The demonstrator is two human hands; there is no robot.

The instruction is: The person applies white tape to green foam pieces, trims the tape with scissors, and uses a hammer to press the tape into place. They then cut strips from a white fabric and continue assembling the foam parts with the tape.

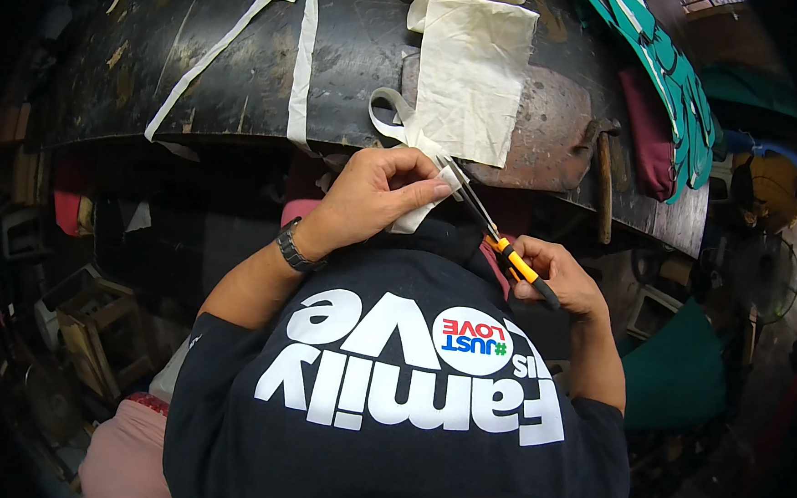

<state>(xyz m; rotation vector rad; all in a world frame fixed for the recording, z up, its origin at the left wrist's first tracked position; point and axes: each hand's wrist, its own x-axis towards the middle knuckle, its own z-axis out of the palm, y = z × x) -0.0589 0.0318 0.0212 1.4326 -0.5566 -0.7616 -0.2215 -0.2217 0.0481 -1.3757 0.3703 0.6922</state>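
My left hand (379,193), with a dark watch on its wrist, pinches a narrow cream fabric strip (414,218) between thumb and fingers near the table's front edge. Part of the strip loops up onto the tabletop. In my right hand (557,274) are scissors (516,259) with yellow and black handles. Their blades point up and left and reach the strip just beside my left fingertips. Whether the blades are parted around the cloth is hard to make out. A cream cloth rectangle (475,80) lies flat just beyond the blades.
The worn black table (354,73) bears a rusty metal plate (552,121) and a wooden-handled hammer (604,184) at its front edge. White straps (219,51) trail at the left. Green printed pieces (660,69) and maroon cloth (647,136) lie at the right. A wooden stool (106,322) stands lower left.
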